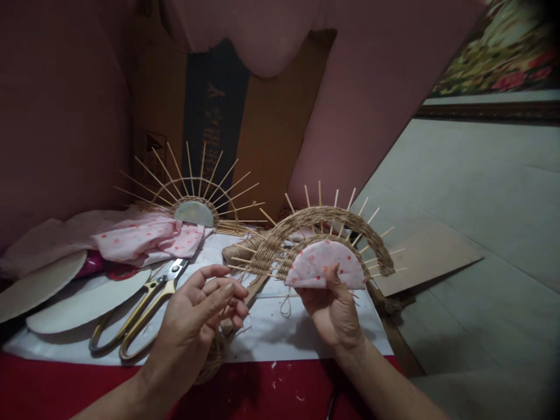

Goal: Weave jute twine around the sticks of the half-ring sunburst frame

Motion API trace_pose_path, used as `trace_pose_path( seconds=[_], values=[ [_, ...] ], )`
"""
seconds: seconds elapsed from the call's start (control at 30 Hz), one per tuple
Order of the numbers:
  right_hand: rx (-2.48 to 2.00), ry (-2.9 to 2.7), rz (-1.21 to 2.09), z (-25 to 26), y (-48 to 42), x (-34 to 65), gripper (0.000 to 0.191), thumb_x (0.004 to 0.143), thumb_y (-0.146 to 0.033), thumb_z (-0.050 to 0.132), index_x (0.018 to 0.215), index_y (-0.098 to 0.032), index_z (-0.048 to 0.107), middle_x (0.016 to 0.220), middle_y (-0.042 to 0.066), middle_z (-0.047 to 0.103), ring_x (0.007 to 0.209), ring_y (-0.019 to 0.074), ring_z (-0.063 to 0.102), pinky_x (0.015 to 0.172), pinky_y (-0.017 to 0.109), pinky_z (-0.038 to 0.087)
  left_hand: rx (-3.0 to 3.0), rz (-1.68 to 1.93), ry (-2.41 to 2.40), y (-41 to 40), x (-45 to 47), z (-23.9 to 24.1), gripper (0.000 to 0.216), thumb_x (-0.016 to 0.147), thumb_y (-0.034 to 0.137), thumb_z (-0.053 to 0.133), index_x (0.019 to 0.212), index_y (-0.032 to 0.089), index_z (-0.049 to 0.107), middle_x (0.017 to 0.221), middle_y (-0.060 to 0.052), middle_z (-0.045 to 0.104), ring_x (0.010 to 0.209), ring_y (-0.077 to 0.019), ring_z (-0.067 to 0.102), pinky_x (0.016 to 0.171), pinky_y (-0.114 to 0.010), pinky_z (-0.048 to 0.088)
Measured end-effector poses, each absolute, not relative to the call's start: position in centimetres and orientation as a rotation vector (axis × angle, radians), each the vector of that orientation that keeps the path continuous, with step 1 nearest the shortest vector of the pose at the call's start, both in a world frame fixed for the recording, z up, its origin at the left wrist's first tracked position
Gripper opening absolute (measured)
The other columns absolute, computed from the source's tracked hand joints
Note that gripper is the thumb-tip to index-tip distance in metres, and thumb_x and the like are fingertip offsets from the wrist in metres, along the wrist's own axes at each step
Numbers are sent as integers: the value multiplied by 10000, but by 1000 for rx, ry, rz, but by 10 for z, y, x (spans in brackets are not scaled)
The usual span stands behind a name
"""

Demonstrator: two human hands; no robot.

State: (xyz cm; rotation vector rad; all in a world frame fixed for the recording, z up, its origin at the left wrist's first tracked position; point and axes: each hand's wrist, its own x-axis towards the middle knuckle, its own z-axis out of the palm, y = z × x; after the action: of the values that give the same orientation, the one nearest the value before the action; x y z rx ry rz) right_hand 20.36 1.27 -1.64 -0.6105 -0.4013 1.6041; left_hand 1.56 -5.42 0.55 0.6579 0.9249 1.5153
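Above the white-covered worktop, the right hand grips a half-round woven piece by its dotted cloth centre; the left hand, open with fingers loosely bent, hovers beside it, near the gold-handled scissors.

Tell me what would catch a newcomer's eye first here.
Probably the spiky half-round woven piece, right of centre, its spotted pink middle gripped by the right hand. A similar stick fan at the back left likely comes next, then the gold-handled scissors lying beside the left hand.
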Motion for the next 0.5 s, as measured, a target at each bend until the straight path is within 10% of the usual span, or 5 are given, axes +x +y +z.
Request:
trace_pose_path(
  seconds=[0.5],
  values=[
    [-654, -389, 1667, -17, 11, 202, 357, 553, -318, 840, 840, -209, 658, 804, 10, 725, 688, 170, 677, 625, 329, 588, 689, 1355, 952, -43, 9, -2, 96, 709, 207, 703, 765, 133, 680, 613, 3, 559, 512, -64, 446, 459, -174, 361]
  ],
)
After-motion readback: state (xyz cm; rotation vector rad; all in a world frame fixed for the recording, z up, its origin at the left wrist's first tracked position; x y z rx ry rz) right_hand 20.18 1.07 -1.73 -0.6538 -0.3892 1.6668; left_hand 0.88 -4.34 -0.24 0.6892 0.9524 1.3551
